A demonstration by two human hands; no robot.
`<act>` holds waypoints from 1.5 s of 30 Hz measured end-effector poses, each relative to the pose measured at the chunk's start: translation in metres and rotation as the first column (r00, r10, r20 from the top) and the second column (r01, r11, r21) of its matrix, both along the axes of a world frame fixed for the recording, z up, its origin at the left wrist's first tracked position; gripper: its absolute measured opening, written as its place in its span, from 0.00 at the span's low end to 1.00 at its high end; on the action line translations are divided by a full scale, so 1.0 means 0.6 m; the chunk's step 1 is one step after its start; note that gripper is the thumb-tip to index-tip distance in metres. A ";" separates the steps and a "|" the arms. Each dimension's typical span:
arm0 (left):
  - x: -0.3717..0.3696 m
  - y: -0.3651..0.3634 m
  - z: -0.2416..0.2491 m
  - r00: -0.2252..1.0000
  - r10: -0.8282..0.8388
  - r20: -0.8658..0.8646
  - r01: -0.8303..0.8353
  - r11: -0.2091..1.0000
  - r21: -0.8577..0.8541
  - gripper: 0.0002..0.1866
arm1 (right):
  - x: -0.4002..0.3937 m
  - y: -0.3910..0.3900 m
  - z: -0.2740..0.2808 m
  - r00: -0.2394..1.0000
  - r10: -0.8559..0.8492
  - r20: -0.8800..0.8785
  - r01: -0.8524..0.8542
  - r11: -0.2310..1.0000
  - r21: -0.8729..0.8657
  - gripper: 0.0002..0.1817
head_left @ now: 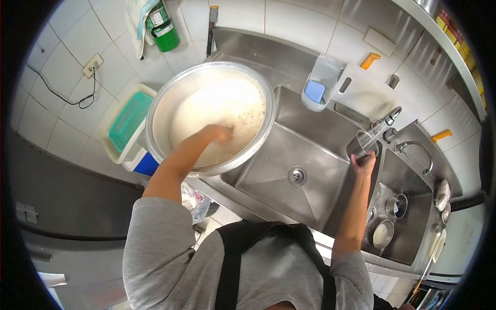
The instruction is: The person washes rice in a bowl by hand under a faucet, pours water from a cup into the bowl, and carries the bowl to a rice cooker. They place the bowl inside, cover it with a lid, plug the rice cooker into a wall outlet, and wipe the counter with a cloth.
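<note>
While the green tray (pixel 127 121) is at the far left, close beside it stands the big metal pot (pixel 223 167) on the worktop (pixel 217 188). With so much pale contents (pixel 204 101) it is probably heavy and stiff; the rim, taken at two opposite sides, looks the safest hold. The left hand (pixel 223 135) reaches inside; whether its fingers are closed, I cannot tell. After the large sink (pixel 258 160) and the blue sponge (pixel 314 91), the right hand (pixel 365 164) grips the clear cup (pixel 366 140), likely light and slippery when wet. The tap (pixel 396 111) limits the space above it.
</note>
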State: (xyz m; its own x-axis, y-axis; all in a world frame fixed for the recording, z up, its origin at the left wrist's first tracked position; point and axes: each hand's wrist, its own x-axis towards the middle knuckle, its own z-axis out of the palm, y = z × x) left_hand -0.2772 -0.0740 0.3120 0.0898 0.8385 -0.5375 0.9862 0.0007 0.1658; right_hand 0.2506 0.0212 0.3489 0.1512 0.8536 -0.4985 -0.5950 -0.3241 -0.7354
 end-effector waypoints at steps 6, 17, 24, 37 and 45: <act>-0.034 0.120 0.139 0.959 0.282 -0.009 -0.281 0.958 0.061 0.11 | 0.010 0.000 0.002 1.000 0.003 0.020 -0.003 1.000 -0.020 0.27; 0.174 0.109 0.186 0.969 0.239 -0.066 -0.175 0.849 0.499 0.18 | 0.018 0.008 -0.003 1.000 0.021 0.020 -0.021 1.000 -0.010 0.25; 0.077 0.204 0.115 0.868 0.446 0.218 -0.475 0.621 0.623 0.14 | 0.017 0.020 -0.012 0.998 0.069 0.006 -0.069 0.998 0.007 0.27; 0.015 -0.009 0.050 0.963 -0.042 -0.266 0.059 0.997 0.058 0.26 | 0.001 0.024 0.001 0.998 -0.035 -0.048 0.035 0.999 0.008 0.24; -0.158 0.201 0.049 0.927 0.373 -0.037 -0.358 0.912 0.201 0.16 | 0.025 0.010 0.010 0.997 -0.056 -0.045 0.057 0.998 0.033 0.20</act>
State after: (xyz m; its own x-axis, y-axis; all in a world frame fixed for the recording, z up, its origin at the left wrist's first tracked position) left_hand -0.3719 0.0467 0.3413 -0.2755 0.8910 -0.3609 0.9321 0.3394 0.1264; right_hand 0.2657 0.0269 0.3547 0.1779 0.8612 -0.4761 -0.6440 -0.2639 -0.7180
